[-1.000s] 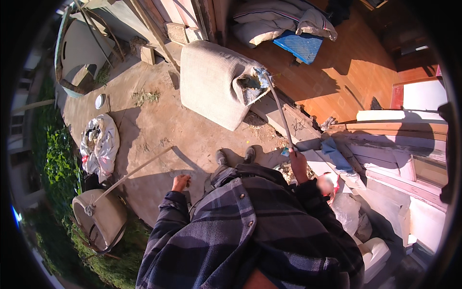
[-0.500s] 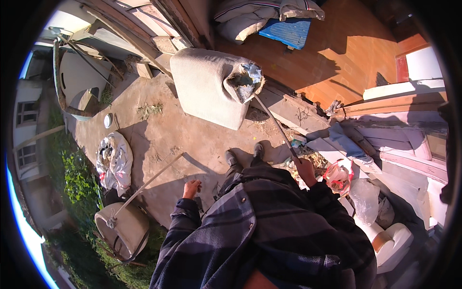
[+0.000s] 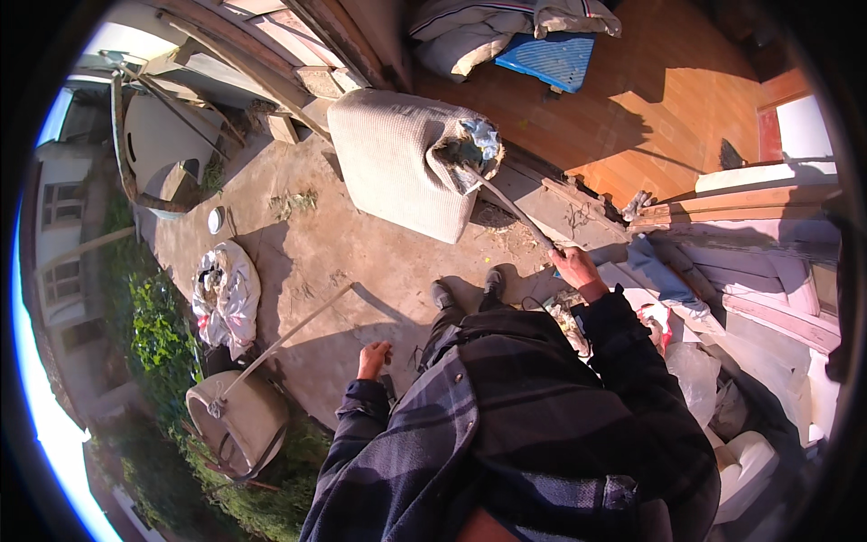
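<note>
My right hand (image 3: 578, 268) is wrapped round one end of a long, thin dark stick (image 3: 519, 217). The stick's far end goes into the ragged opening of a big, boxy, cream woven sack (image 3: 397, 163), so its tip is hidden. Bluish-grey rags or plastic (image 3: 483, 140) show in that opening. The sack rests on the concrete ground in front of me, beside the doorway. On the left, my left hand (image 3: 374, 359) hangs in the air with curled fingers, and I see nothing in it.
At left stand a white sack (image 3: 226, 298) and a cream tub (image 3: 230, 415) with a pole (image 3: 289, 336) across it. Green plants (image 3: 158, 334) border the yard. Right of me lie a clear plastic bag (image 3: 694, 379) and litter. Beyond the doorway, a blue board (image 3: 546, 61) lies on wooden flooring.
My right hand has moved forward, toward the sack, and the stick reaches deeper into its opening. My left hand stays low with curled fingers. The whole view has shifted slightly.
</note>
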A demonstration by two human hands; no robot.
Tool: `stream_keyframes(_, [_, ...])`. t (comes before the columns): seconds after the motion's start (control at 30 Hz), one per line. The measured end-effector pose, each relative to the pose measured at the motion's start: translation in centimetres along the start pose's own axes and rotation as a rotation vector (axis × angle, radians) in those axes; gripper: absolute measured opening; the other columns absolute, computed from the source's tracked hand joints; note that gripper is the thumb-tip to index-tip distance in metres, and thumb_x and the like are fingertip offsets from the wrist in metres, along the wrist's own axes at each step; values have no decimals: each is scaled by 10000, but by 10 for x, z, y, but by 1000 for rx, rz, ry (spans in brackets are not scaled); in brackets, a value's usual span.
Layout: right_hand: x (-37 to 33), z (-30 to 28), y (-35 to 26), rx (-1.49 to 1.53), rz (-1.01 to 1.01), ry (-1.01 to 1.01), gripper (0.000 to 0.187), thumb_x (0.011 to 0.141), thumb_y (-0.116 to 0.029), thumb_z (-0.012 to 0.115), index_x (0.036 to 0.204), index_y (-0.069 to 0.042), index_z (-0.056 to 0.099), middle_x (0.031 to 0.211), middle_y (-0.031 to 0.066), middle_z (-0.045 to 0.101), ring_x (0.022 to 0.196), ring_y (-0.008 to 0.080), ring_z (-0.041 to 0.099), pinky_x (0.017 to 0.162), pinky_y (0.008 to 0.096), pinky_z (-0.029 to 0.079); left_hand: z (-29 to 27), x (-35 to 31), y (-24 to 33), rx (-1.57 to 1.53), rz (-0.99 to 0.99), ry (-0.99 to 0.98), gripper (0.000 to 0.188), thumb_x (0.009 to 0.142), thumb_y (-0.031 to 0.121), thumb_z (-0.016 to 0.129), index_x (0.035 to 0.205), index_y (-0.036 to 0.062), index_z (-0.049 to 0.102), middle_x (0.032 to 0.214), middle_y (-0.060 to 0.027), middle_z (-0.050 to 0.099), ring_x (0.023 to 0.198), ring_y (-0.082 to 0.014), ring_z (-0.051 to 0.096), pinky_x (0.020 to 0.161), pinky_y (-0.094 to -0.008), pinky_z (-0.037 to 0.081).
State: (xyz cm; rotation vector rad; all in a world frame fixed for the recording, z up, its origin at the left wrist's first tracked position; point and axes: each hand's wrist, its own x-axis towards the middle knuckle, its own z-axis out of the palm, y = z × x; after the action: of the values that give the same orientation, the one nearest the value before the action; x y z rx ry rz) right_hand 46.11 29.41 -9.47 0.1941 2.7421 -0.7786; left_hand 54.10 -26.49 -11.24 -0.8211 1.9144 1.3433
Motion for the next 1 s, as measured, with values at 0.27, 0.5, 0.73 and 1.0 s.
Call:
stream_keyframes(0.27, [-6, -50, -47, -87, 242, -87, 424, 889, -418, 540, 940, -16, 665, 950, 230, 670, 930, 407, 634, 830, 478, 499, 5, 3, -20, -32, -74, -4, 283, 895, 218, 592, 866, -53, 669, 671, -96, 642, 517, -171, 577, 487, -298, 455])
stream_keyframes(0.5, [6, -55, -65, -117, 229, -130, 431, 898, -407, 527, 900, 1, 664, 900, 247, 668, 902, 405, 643, 814, 484, 504, 0, 16, 1, -34, -16, -4, 269, 888, 205, 597, 854, -53, 667, 672, -100, 646, 505, -170, 571, 481, -297, 449])
stream_keyframes(0.73, [16, -36, -60, -126, 195, -97, 460, 894, -416, 515, 888, 14, 676, 877, 255, 666, 862, 426, 644, 784, 490, 511, -3, 23, 15, -18, -7, 10, 248, 883, 190, 605, 863, -48, 672, 667, -96, 643, 499, -164, 566, 475, -293, 442])
stream_keyframes(1.0, [6, -58, -38, 162, 93, 81, 450, 886, -426, 543, 805, -3, 674, 800, 268, 641, 828, 433, 639, 736, 489, 508, -8, 16, -4, -101, -23, 13, 258, 899, 201, 602, 862, -46, 667, 668, -93, 638, 516, -164, 570, 488, -294, 446])
